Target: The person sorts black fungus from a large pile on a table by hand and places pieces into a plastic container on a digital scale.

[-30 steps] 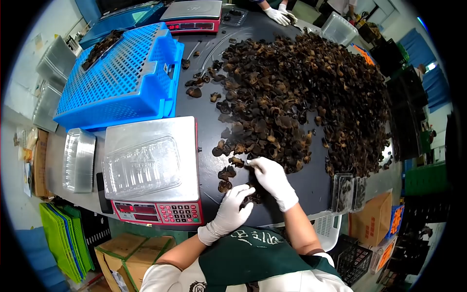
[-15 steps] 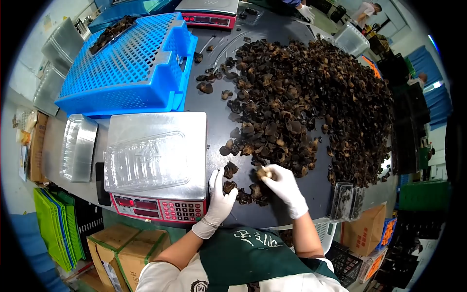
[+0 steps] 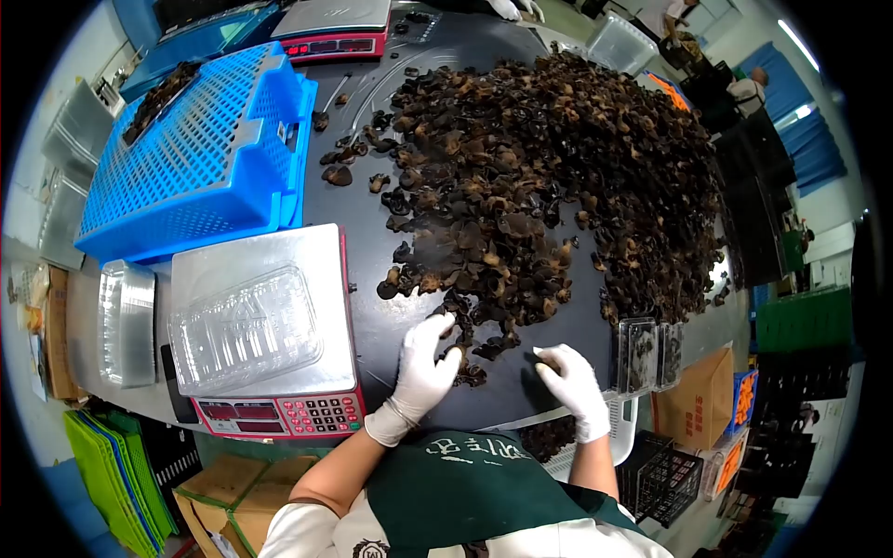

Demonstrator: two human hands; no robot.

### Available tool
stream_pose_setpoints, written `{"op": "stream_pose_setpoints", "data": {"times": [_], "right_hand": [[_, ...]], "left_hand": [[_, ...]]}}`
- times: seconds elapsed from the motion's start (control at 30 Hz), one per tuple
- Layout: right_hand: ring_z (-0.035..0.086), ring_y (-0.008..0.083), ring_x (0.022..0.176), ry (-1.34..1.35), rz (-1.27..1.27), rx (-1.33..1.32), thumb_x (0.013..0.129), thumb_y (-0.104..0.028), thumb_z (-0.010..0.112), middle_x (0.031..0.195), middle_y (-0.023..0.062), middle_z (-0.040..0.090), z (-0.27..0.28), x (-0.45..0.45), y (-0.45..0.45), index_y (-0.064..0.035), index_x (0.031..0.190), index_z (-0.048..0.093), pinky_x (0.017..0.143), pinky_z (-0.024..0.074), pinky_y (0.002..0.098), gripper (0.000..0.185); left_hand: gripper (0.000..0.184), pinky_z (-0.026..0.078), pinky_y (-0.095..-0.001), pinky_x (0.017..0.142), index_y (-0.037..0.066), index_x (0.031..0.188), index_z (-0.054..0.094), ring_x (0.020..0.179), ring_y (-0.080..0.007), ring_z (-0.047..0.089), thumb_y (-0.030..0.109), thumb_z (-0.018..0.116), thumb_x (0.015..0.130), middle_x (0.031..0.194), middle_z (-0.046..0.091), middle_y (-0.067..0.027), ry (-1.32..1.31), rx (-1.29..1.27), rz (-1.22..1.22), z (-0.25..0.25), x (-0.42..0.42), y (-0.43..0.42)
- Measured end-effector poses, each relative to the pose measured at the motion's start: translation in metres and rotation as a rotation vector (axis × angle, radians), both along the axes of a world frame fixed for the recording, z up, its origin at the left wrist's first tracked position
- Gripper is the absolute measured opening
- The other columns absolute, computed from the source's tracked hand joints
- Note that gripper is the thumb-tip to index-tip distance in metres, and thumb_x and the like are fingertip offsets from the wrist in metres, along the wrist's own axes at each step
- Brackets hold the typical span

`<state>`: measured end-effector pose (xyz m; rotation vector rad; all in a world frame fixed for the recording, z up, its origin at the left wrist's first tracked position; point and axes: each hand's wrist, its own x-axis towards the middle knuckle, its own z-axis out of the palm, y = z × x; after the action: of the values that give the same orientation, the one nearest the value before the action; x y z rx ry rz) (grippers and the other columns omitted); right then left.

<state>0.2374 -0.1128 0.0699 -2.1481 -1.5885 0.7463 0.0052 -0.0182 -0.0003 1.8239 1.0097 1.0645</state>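
My left hand (image 3: 426, 372), in a white glove, is at the front edge of a few dark wood ear mushrooms (image 3: 473, 374) on the table. Its thumb and fingers are apart, with dark pieces beside and partly behind them; a firm hold does not show. To the right, my gloved right hand (image 3: 571, 389) hovers over the table's front part, thumb and forefinger apart and no piece visible between them. Beyond both hands spreads a large heap of wood ears (image 3: 493, 205). Left of my left hand, a clear plastic tray (image 3: 246, 330) lies on a scale (image 3: 330, 270).
A blue perforated crate (image 3: 186, 158) stands behind the scale, near stacked clear trays (image 3: 127, 321). Clear boxes (image 3: 637, 358) sit at the table's right front edge. Another scale (image 3: 333, 45) is at the back, and a co-worker's gloved hands (image 3: 507, 9) show at the top.
My right hand has opened and drawn right, away from the wood ear it pinched. My left hand stays by the small pieces. The whole view has shifted, moving the table leftward in the picture.
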Motion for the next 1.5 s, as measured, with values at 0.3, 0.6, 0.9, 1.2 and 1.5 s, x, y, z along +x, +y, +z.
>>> {"op": "stream_pose_setpoints", "data": {"times": [0.3, 0.6, 0.9, 1.2, 1.5], "right_hand": [[0.025, 0.0457, 0.131, -0.303, -0.033, 0.293, 0.075, -0.032, 0.069, 0.144, 0.0209, 0.032, -0.050, -0.042, 0.056, -0.0149, 0.133, 0.048, 0.105, 0.0268, 0.0548, 0.064], [0.036, 0.0343, 0.128, -0.173, 0.337, 0.173, 0.073, -0.035, 0.069, 0.126, 0.0084, 0.054, -0.051, -0.072, 0.014, -0.0156, 0.115, 0.062, 0.107, 0.0176, 0.0586, 0.046], [0.060, 0.0251, 0.087, 0.043, 0.077, 0.487, 0.073, -0.005, 0.066, 0.091, 0.0059, 0.065, -0.036, -0.051, 0.016, -0.0100, 0.087, 0.066, 0.085, 0.0437, 0.0382, 0.015], [0.059, 0.0266, 0.078, -0.105, 0.235, 0.548, 0.072, -0.010, 0.064, 0.089, 0.0093, 0.063, -0.060, -0.080, 0.102, -0.0066, 0.100, 0.063, 0.071, 0.0455, 0.0370, 0.027], [0.060, 0.0152, 0.103, 0.489, -0.112, 0.187, 0.087, -0.008, 0.056, 0.117, 0.0109, 0.063, -0.035, -0.067, 0.102, -0.0006, 0.116, 0.060, 0.090, 0.0453, 0.0274, 0.030]], "left_hand": [[0.052, 0.020, -0.0587, 0.107, 0.014, 0.128, 0.051, 0.132, -0.0478, 0.025, 0.025, 0.064, 0.079, 0.142, 0.033, -0.0220, 0.486, 0.021, 0.388, -0.003, 0.023, 0.060], [0.011, 0.041, -0.0433, 0.090, 0.009, 0.081, 0.065, 0.101, -0.0327, 0.054, 0.009, 0.065, 0.070, 0.106, 0.060, -0.0113, 0.270, 0.187, -0.048, -0.007, -0.009, -0.013], [0.051, 0.035, -0.0418, 0.102, 0.008, 0.122, 0.052, 0.120, -0.0354, 0.041, 0.002, 0.068, 0.073, 0.133, 0.038, -0.0212, 0.231, -0.162, 0.118, -0.004, -0.050, -0.037], [0.058, 0.031, -0.0395, 0.105, 0.004, 0.127, 0.047, 0.124, -0.0336, 0.039, 0.005, 0.067, 0.073, 0.131, 0.042, -0.0186, 0.286, -0.171, 0.065, -0.013, -0.047, -0.044], [0.055, 0.035, -0.0414, 0.101, 0.004, 0.126, 0.048, 0.117, -0.0347, 0.044, 0.007, 0.066, 0.074, 0.124, 0.047, -0.0183, 0.217, -0.134, 0.060, -0.020, -0.051, -0.040]]}}
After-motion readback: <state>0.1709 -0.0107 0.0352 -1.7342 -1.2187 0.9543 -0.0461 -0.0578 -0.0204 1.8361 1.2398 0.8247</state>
